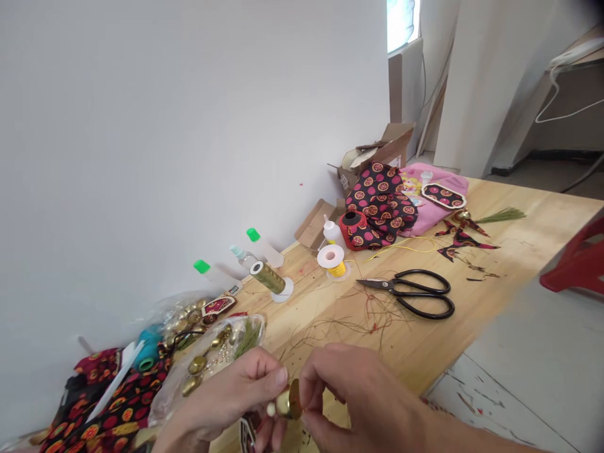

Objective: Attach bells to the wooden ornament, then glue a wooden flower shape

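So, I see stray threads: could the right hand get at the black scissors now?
Probably yes: the scissors lie unobstructed on the table beyond the right hand, though it is pinching a brass piece.

We faced a wooden table (519, 239) against a plain white wall (189, 126); daylight came through a window (402, 22) beyond.

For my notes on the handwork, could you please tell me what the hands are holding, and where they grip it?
A small brass-coloured round piece, pinched between both hands: the left hand grips its left side, the right hand its right edge.
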The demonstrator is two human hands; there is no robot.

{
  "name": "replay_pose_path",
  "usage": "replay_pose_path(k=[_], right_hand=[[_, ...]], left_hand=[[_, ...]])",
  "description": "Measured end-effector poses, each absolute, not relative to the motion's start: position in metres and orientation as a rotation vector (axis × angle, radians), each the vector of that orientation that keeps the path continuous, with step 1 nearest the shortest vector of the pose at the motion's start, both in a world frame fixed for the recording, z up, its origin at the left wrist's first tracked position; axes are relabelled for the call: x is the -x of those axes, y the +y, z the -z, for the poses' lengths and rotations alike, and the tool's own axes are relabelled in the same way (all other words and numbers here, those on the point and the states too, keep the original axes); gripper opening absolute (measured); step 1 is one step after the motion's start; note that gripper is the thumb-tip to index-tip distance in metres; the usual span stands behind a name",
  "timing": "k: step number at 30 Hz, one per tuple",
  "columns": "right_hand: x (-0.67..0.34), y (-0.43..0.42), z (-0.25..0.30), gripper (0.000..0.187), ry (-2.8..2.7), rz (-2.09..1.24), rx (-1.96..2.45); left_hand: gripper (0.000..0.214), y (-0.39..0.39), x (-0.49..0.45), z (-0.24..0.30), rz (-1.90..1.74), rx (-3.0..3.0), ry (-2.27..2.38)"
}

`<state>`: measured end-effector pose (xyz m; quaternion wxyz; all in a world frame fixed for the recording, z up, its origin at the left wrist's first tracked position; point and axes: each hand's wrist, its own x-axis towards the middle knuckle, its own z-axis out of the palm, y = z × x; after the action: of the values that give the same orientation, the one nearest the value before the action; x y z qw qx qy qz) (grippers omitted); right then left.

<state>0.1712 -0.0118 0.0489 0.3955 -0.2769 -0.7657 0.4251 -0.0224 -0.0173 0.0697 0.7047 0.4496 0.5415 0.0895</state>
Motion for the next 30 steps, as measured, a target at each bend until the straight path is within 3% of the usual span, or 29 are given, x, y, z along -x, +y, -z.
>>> replay_pose_path(k=[10, 30], right_hand=[[-0.1675, -0.0154, -0.0432, 0.015, -1.865, -1.305, 0.809], [-0.1599, -0.0181, -0.0375, 0.014, -1.835, -1.331, 0.865]], left_hand=[[0.043, -0.0173, 0.0221, -0.0658, -0.262, -0.935, 1.15], [0.043, -0.0168, 0.0243, -0.0629, -0.225, -0.941, 1.199]])
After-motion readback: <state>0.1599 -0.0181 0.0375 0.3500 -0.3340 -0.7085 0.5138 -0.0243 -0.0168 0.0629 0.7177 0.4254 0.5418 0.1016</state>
